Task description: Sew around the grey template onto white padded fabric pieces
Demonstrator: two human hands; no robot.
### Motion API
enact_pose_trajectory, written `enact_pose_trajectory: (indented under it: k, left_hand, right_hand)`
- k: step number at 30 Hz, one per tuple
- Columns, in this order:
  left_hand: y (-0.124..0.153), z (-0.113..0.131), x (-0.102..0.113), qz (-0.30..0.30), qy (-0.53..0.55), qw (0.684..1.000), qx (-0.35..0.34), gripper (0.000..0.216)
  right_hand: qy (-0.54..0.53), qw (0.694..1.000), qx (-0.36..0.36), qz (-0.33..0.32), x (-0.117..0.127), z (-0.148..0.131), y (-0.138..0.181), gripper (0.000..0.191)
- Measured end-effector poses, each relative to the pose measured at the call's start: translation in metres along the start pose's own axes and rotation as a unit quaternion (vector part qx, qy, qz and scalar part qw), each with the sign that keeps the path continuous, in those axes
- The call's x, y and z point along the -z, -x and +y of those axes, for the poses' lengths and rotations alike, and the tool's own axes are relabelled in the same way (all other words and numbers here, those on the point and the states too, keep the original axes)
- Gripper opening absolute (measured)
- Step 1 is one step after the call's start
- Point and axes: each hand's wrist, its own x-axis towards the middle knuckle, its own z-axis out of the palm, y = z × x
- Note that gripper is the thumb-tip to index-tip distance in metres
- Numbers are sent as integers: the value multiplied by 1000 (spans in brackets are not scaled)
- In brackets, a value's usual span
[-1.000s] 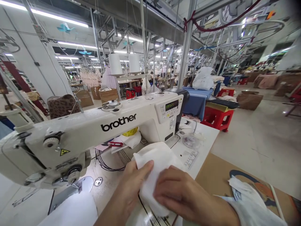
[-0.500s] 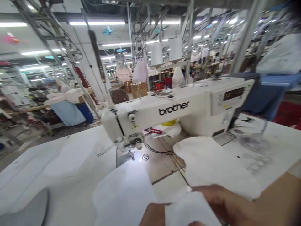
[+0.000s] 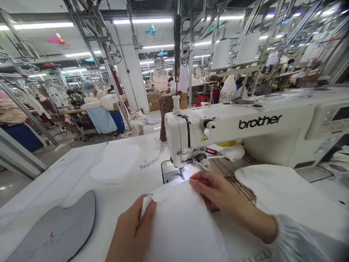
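A white fabric piece (image 3: 182,225) is stretched between my two hands, its far edge just in front of the needle area of the sewing machine (image 3: 229,127). My left hand (image 3: 136,225) pinches its left edge between thumb and fingers. At the far right corner, close to the lit presser foot (image 3: 181,173), my right hand (image 3: 215,191) grips the cloth between thumb and fingertips. Whether the edge lies under the foot I cannot tell.
A grey curved template (image 3: 62,227) lies at the left front of the white table (image 3: 79,185). Behind it rests a white rounded piece (image 3: 116,163); another white cloth (image 3: 283,193) lies on the right. Pink-handled snips (image 3: 211,151) sit under the machine arm. Farther off, a person (image 3: 94,91) sits among workbenches.
Both hands have moved forward to the needle area with the white fabric, from the near edge. The view has turned left, so the machine appears farther right.
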Motion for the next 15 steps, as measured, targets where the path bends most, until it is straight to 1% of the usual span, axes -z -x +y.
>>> enact_pose_trajectory:
  k: [2, 4, 6, 7, 8, 10, 13, 15]
  left_hand:
    - [-9, -8, 2, -13, -52, 999, -12, 39]
    - [-12, -13, 3, -24, -70, 997, -24, 37]
    - [-11, -14, 3, -27, -60, 997, -27, 33]
    - [-10, -14, 4, -24, -52, 998, -23, 33]
    - [-10, -13, 4, -21, -43, 999, -15, 34]
    - [-10, -12, 4, -29, -14, 999, 8, 38]
    - [-11, -13, 4, -76, 41, 996, 37, 46]
    - [-11, -15, 3, -94, 66, 992, 47, 50]
  right_hand:
    - [28, 1000, 5, -8, -5, 7, -8, 44]
    - [72, 996, 47, -9, -5, 15, -6, 43]
    - [137, 986, 92, -2, -3, 19, -1, 31]
    - [167, 980, 105, 5, -1, 20, 1, 24]
    - [192, 975, 112, 14, 0, 20, 2, 21]
    - [223, 969, 108, 25, 3, 21, 0, 24]
    - [235, 969, 79, 14, 8, 23, -5, 31]
    - [247, 966, 72, 9, 9, 25, -7, 37]
